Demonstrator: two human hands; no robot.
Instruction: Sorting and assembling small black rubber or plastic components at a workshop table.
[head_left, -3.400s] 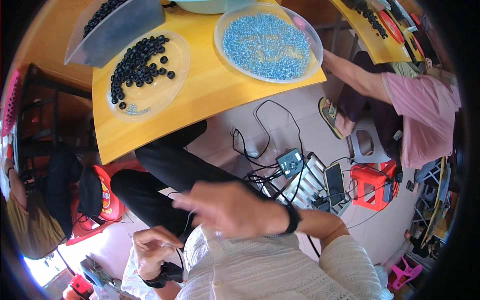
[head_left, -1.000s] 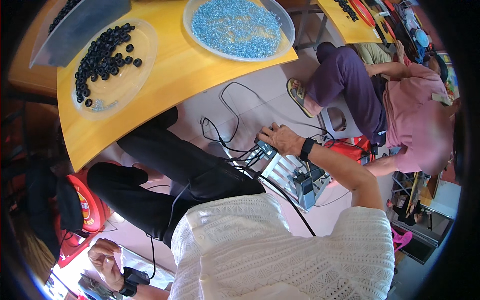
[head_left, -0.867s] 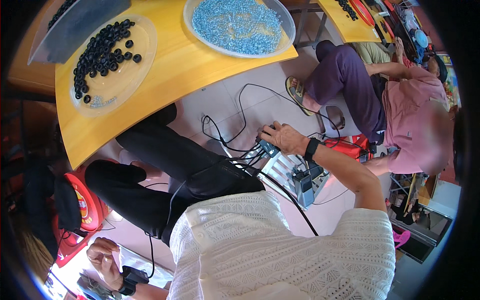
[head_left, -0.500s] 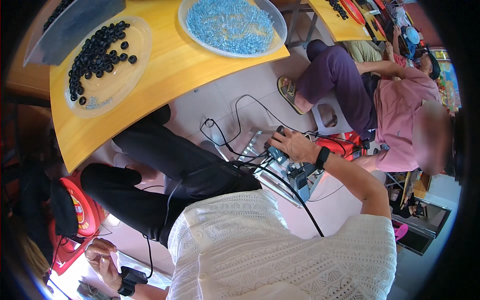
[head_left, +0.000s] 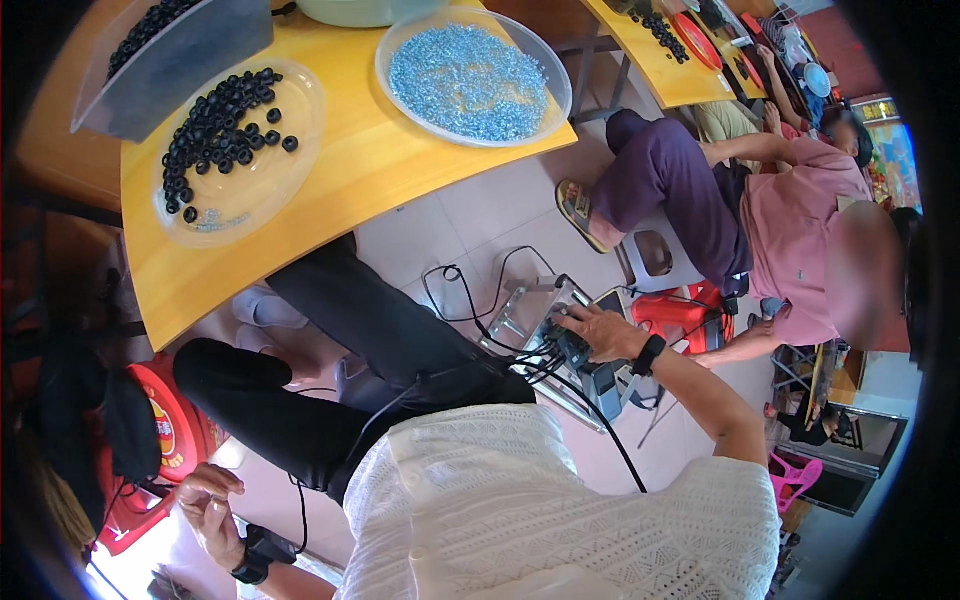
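- Head view, far left: a grey translucent bin [head_left: 200, 88] stands at the back left of the yellow wooden table [head_left: 360, 170], with black beads [head_left: 140, 35] heaped inside.
- A red stool [head_left: 150, 420] is below the table's front left corner, dark cloth hanging beside it.
- The left hand [head_left: 210, 508] is raised well in front of the table's left end, palm partly up, fingers loosely curled; I cannot tell whether something tiny is pinched in it. A black band with a small black box [head_left: 268, 548] is strapped on its wrist.
- On the table's left part lies a clear shallow plate [head_left: 280, 180]: round black beads [head_left: 215, 125] spread over it, a few tiny pale beads [head_left: 215, 220] near its lower rim.
- The person's black trouser legs [head_left: 360, 310] reach under the table's front edge.
- A pale green basin [head_left: 370, 10] is at the table's back edge, partly cut off.
- On the table's right end sits a round translucent tray [head_left: 557, 85] covered with tiny blue glass beads [head_left: 465, 75].
- In front of the table's right end, lower down, black cables run to a dark box [head_left: 570, 348] over a silver metal stand [head_left: 510, 316].
- The right hand [head_left: 603, 335] is there, palm down, fingers half spread and touching that dark box; I cannot tell whether it grips it.
- Right of the table, a co-worker in a pink shirt [head_left: 800, 250] sits.
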